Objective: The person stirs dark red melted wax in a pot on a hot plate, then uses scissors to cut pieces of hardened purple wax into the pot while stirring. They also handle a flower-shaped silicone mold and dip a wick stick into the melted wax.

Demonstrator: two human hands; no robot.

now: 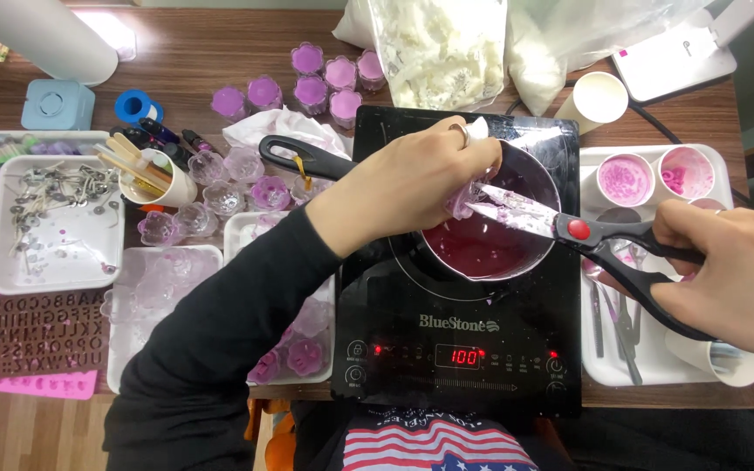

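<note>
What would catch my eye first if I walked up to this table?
Probably the small pot of dark purple liquid on the black induction cooktop at the centre. Over it, the left hand holds a small clear flower-shaped mould while the right hand pokes open black scissors into it. Behind them, purple-filled flower cups cluster near the table's far edge.
</note>
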